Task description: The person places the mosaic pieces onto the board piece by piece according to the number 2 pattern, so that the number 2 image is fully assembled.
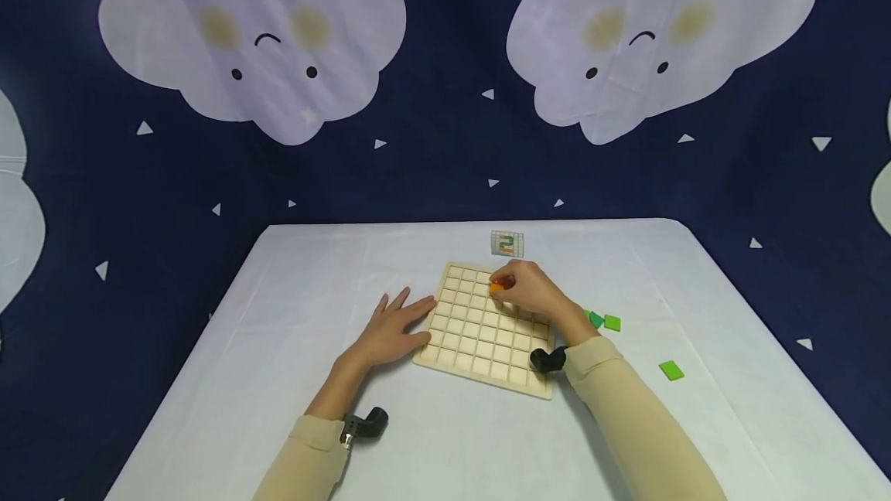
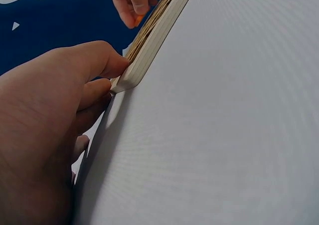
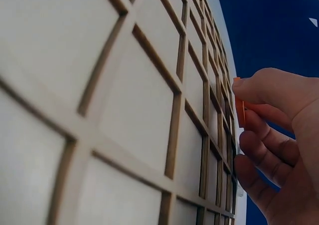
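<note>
A wooden grid board [image 1: 473,326] with square recesses lies slightly turned on the table. My right hand [image 1: 530,287] is over its far part, pinching a small orange tile [image 1: 496,287] between thumb and fingers. In the right wrist view the orange tile [image 3: 240,105] stands on edge in the fingertips, close to the grid; whether it touches is unclear. My left hand [image 1: 391,334] lies at the board's left side with fingers spread, and thumb and forefinger touch its edge. The left wrist view shows the left thumb [image 2: 107,60] against the board's corner.
Beyond the board lies a small patterned card [image 1: 507,243]. Right of it are green tiles: a dark green one [image 1: 595,320], a light green one [image 1: 612,322] beside it, and another light green tile [image 1: 671,370] nearer. A dark blue cloth [image 1: 445,176] with clouds hangs behind the white table.
</note>
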Tool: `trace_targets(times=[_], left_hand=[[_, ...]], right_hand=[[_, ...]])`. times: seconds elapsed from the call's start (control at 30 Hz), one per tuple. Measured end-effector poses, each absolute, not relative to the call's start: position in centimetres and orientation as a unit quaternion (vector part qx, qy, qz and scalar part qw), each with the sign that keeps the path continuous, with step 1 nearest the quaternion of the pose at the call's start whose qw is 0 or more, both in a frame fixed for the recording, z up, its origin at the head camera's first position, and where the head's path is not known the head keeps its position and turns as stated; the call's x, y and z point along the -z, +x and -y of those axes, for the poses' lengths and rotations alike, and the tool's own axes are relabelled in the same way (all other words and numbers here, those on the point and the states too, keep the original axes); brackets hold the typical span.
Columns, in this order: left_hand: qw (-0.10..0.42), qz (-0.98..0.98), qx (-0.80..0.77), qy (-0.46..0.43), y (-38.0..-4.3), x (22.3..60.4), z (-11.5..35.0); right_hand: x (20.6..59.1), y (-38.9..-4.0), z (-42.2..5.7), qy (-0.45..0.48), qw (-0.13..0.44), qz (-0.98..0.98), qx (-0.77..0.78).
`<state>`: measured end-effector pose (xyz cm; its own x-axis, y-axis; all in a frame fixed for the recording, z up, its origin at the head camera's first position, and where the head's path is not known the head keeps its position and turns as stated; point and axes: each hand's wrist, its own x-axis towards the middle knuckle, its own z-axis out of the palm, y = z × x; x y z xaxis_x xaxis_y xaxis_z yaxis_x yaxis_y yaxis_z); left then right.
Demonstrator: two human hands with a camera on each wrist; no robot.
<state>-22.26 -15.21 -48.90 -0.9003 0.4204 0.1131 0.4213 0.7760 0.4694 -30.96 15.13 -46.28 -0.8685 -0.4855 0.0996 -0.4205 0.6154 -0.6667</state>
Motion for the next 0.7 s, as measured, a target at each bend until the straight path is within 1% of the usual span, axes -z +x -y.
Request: trace_targets(times=[0.1,0.3,0.43,0.7], left_hand=[[0.001,0.944,0.244,-0.223,-22.4,48.9,15.3],[-0.001,0.947,0.233,-0.22,-22.3,48.9,15.3],[0.006,0.945,0.241,-0.222,-22.2,48.8,15.3],[0.0,0.947,0.239,-0.215,-22.2,48.8,15.2]], right_hand=[[46.2,-31.1,-14.7,-0.255,0.039,-0.899,0.354],[46.6,-31.1,-13.9,-0.255,0.047,-0.903,0.343],[46.7,-30.9,-13.3,-0.259,0.037,-0.902,0.342],[46.7,-31.2,-12.3,-0.256,0.029,-0.909,0.328]])
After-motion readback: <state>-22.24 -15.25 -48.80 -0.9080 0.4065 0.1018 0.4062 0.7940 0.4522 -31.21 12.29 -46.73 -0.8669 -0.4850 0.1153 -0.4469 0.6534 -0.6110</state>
